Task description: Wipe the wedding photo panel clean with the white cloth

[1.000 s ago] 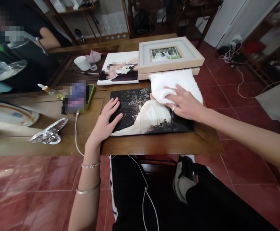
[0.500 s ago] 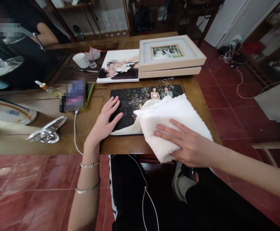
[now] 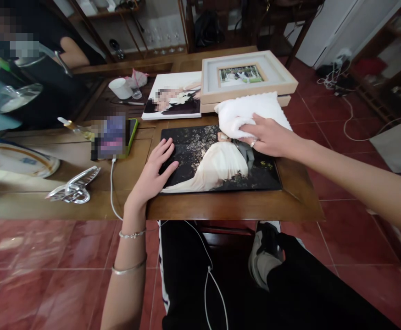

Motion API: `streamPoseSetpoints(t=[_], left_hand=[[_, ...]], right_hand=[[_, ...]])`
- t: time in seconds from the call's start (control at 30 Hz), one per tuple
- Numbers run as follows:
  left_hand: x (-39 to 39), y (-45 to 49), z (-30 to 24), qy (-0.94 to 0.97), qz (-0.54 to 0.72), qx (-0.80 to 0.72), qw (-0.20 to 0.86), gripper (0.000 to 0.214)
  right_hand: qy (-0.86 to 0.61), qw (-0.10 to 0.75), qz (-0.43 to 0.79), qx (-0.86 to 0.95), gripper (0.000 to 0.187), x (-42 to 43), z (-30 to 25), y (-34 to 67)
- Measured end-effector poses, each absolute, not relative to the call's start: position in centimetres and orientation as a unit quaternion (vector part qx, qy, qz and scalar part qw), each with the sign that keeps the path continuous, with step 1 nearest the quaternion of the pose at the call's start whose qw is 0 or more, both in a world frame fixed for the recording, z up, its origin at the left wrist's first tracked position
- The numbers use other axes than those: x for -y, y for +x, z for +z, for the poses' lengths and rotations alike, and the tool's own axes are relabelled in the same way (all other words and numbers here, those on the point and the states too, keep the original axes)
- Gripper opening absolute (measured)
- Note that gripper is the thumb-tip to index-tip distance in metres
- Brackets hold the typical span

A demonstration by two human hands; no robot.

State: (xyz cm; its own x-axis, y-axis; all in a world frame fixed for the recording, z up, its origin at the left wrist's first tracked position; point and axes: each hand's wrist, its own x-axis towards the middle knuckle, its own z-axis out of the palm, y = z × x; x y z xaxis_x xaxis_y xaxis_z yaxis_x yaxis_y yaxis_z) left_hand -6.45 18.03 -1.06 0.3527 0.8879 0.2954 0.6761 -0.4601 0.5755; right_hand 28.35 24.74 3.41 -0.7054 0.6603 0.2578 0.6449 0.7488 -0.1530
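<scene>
One dark photo panel (image 3: 210, 160) lies long axis left-to-right, top edge pointing away; left hand (image 3: 154, 170) across its left end, fingers spread; right hand (image 3: 271, 137), fingers gripping white cloth (image 3: 250, 107).

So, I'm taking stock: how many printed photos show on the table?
3: dark panel under the left hand, white-edged print behind it, framed photo beside that. Others may be hidden beneath it.
</scene>
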Motion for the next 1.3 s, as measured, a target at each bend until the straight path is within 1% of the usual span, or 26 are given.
streamPoseSetpoints(t=[0.1, 0.3, 0.4, 0.47, 0.53, 0.63, 0.67, 0.73, 0.87, 1.07, 1.17, 1.3], left_hand=[[-18.0, -6.4, -1.0, 0.802, 0.295, -0.487, 0.18, 0.056], [-18.0, -6.4, -1.1, 0.799, 0.294, -0.495, 0.174, 0.056], [-18.0, -6.4, -1.1, 0.8, 0.294, -0.494, 0.171, 0.057], [-17.9, -6.4, -1.1, 0.801, 0.294, -0.494, 0.17, 0.057], [-17.9, -6.3, -1.0, 0.801, 0.293, -0.494, 0.169, 0.057], [-17.9, -6.3, -1.0, 0.801, 0.294, -0.493, 0.17, 0.057], [-17.9, -6.3, -1.0, 0.801, 0.296, -0.492, 0.17, 0.057], [-18.0, -6.3, -1.1, 0.8, 0.299, -0.491, 0.172, 0.056], [-18.0, -6.3, -1.1, 0.8, 0.295, -0.492, 0.173, 0.056], [-17.9, -6.3, -1.0, 0.798, 0.306, -0.489, 0.174, 0.055], [-17.8, -6.2, -0.9, 0.797, 0.31, -0.487, 0.174, 0.054], [-17.8, -6.2, -0.9, 0.799, 0.31, -0.485, 0.176, 0.055]], right_hand=[[-0.345, 0.16, 0.009, 0.925, 0.029, -22.7, 2.8, 27.7], [-0.277, 0.172, 0.008, 0.945, 0.024, -14.4, 2.5, 25.9], [-0.217, 0.15, -0.013, 0.964, 0.018, -11.2, 3.3, 25.1], [-0.19, 0.118, -0.026, 0.974, 0.022, -10.2, 3.9, 24.7], [-0.181, 0.093, -0.026, 0.979, 0.027, -10.3, 4.2, 24.6], [-0.178, 0.09, 0.0, 0.98, 0.02, -11.9, 4.2, 24.7], [-0.181, 0.093, 0.01, 0.979, 0.019, -12.7, 4.1, 24.7], [-0.195, 0.103, 0.018, 0.975, 0.022, -14.7, 3.8, 24.9], [-0.246, 0.136, -0.008, 0.96, 0.027, -19.3, 3.0, 25.3], [-0.31, 0.149, 0.01, 0.939, 0.03, -24.8, 2.7, 25.2], [-0.327, 0.149, 0.024, 0.933, 0.029, -24.7, 2.9, 24.8], [-0.302, 0.144, 0.019, 0.942, 0.03, -21.0, 2.9, 24.4]])
